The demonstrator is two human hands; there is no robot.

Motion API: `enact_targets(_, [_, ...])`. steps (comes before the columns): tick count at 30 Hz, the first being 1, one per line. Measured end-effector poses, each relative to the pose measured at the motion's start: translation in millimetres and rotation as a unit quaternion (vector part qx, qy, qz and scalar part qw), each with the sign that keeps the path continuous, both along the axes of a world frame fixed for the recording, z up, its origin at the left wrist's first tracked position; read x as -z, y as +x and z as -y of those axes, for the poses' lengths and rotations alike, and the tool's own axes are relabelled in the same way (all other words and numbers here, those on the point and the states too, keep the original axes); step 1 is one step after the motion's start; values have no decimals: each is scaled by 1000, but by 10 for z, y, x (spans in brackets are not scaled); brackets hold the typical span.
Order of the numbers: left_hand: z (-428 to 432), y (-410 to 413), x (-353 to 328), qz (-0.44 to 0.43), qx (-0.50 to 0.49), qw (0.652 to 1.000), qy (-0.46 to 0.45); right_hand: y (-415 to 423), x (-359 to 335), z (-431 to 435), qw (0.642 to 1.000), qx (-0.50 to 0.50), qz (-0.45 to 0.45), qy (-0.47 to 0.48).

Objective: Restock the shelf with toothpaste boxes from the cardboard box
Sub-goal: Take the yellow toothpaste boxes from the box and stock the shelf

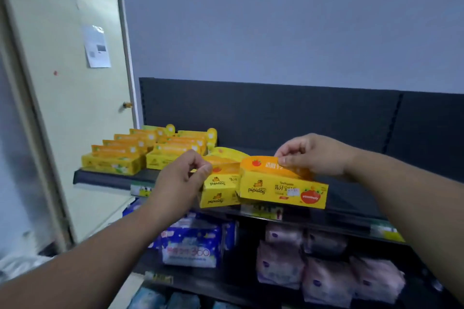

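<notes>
Below both wrists: the lower tier, with blue packs (193,246) under the left forearm and pink packs (326,273) under the right. Soft-wrapped stock, not part of the task.

At the hands: two yellow toothpaste boxes, left box (218,193) and right box (281,189), side by side and touching at the front lip of the black shelf (105,178). Whether both sit fully on it cannot be told.
- Left hand (185,178): fingers and thumb pinch the top edge of the left box.
- Right hand (311,155): fingertips pinch the orange top tab of the right box.
- Hands apart, one to each box.

Handling, judged: thin printed card, light, stiff along its folds but easily dented on the broad faces. The orange tab looks the weakest part and likely to bend or crease. A hold across the long sides of the body would be surer than the tab, and the finish may be a little slick.

Beyond the left hand: stocked boxes (140,150), same yellow-orange kind, in two rows running back.

Beyond the right hand: bare shelf, then the dark back panel (276,113).

Far left of the left hand: door (62,108) bearing a paper notice (96,45).

Cardboard box: not in view.
</notes>
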State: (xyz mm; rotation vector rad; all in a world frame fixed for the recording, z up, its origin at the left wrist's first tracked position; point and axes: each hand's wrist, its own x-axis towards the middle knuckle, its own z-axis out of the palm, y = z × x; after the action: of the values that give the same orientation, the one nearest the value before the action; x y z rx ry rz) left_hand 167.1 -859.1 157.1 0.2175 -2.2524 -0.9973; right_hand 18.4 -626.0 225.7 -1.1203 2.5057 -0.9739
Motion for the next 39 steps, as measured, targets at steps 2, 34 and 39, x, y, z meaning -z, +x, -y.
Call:
enact_targets(2, [233,-43,-67,-9,-35,999,0,-134,-34,178,1000,4,-15,-8])
enact_targets(34, [1290,-1952,-652,5,3,997,-74,-1686,34,1463,981,131,-108,-96])
enact_targets(39, [1255,-2131,-588,38,69,994,-78,-1590,16,1510,981,115,-155,0])
